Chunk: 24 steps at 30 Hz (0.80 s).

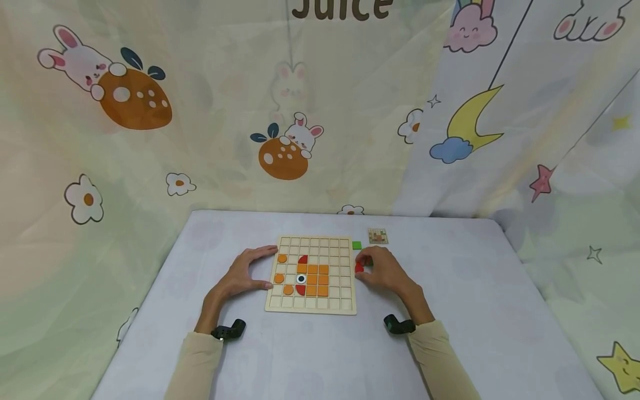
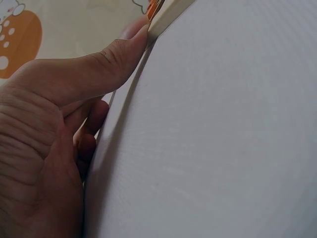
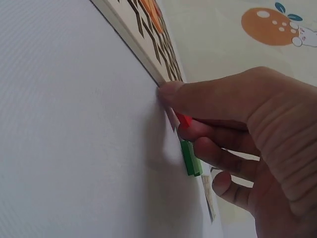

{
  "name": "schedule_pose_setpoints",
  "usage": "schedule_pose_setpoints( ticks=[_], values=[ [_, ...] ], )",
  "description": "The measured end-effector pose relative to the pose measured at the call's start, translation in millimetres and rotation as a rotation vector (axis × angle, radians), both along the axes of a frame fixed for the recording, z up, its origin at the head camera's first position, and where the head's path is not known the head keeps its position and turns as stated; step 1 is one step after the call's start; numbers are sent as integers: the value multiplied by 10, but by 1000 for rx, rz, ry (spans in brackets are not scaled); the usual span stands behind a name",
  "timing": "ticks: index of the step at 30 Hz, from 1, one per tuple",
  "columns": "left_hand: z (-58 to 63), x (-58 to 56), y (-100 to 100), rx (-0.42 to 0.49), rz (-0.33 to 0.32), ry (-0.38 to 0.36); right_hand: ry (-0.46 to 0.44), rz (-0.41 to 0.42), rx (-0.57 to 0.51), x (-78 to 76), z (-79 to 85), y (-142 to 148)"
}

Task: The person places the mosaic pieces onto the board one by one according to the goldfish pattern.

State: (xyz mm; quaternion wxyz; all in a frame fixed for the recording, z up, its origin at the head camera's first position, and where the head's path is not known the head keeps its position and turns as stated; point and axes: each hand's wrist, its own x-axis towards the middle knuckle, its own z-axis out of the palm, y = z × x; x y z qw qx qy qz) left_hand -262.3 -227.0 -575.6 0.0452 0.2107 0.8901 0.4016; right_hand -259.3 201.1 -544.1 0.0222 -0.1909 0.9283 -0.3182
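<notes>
A square wooden grid board (image 1: 341, 305) lies on the table. Orange square tiles (image 1: 320, 280), orange round tiles (image 1: 282, 259), red curved-edged tiles (image 1: 303, 259) and an eye tile (image 1: 301, 279) sit in its cells. At the board's left edge rests my left hand (image 1: 240, 272), thumb and fingers spread apart and touching the rim; its thumb (image 2: 99, 72) shows in the left wrist view. Beside the right edge, my right hand (image 1: 382, 269) pinches a red piece (image 1: 359, 268), partly hidden by the fingers in the right wrist view. Green pieces (image 3: 188, 157) lie close under those fingers.
A green square tile (image 1: 356, 245) lies at the board's upper right. Behind it is a small patterned card (image 1: 378, 236). The white-covered table (image 1: 310, 355) meets a printed cloth backdrop (image 1: 215, 139) at its far edge.
</notes>
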Motion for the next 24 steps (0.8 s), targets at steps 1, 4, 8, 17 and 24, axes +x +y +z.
schedule_pose_setpoints(
  ticks=[1,4,8,17,24],
  values=[
    [-1,-2,0,0,-2,3,2,2,4,-3,-1,4],
    [-5,-6,-6,3,-6,8,10,2,12,4,0,16],
    [-14,-12,-11,6,-7,12,44,-1,21,25,4,38],
    [-15,-12,-6,10,-5,1,48,45,-124,61,13,65],
    [1,-10,0,20,-2,-5,-8,135,-289,110,-20,-1]
  ],
)
